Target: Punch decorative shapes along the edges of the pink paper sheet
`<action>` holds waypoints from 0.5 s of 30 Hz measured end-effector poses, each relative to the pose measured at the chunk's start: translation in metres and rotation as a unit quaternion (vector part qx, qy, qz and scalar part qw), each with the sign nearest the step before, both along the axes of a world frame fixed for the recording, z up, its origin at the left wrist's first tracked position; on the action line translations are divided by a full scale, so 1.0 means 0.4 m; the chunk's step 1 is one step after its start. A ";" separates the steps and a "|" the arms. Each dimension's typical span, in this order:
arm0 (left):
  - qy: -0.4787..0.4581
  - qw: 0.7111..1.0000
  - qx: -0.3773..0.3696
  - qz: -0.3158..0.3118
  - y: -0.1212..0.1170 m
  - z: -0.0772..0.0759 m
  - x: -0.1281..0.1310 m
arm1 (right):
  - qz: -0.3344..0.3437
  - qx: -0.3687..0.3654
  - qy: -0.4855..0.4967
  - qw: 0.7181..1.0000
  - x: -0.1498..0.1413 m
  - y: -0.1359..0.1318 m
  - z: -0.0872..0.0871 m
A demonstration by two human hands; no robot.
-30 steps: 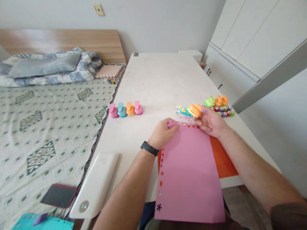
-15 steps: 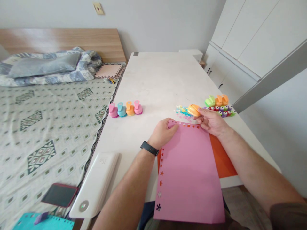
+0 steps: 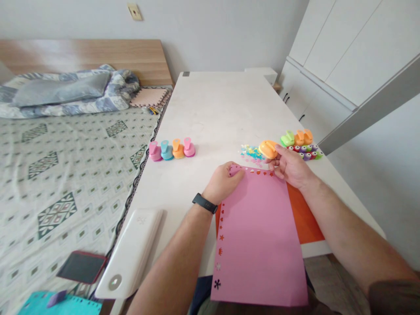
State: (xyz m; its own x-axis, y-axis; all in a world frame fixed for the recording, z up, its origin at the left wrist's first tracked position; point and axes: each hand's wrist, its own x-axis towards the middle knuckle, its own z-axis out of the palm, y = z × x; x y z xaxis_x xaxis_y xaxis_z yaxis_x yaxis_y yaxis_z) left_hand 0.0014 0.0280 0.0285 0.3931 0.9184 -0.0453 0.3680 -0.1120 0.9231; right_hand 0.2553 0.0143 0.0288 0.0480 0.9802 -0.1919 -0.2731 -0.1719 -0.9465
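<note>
My left hand (image 3: 226, 180) pinches the top left corner of a pink sheet of paper (image 3: 257, 236). Small shapes are cut through the sheet along its top and left edges. In my right hand (image 3: 288, 167) is an orange craft punch (image 3: 268, 149), held just above the sheet's top right corner; the thumb rests on its lever. Whether those fingers also touch the paper is hard to tell. Beneath the pink sheet lies an orange sheet (image 3: 303, 218). Loose paper cutouts (image 3: 251, 152) in blue, yellow and pink are scattered left of the punch.
Several craft punches (image 3: 172, 150) stand in a row at the table's left. More punches (image 3: 297, 138) and small red, purple and green ones (image 3: 306, 153) sit at the right. A long white device (image 3: 131, 251) lies by the left edge, beside the bed (image 3: 82, 157).
The orange punch has tilted and moved slightly to the right in my right hand, showing more of its top. My left hand and the pink sheet are almost still.
</note>
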 end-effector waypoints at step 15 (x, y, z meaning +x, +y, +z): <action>0.004 1.000 0.015 0.004 0.003 -0.010 0.001 | -0.079 0.115 -0.073 0.988 -0.002 -0.005 0.025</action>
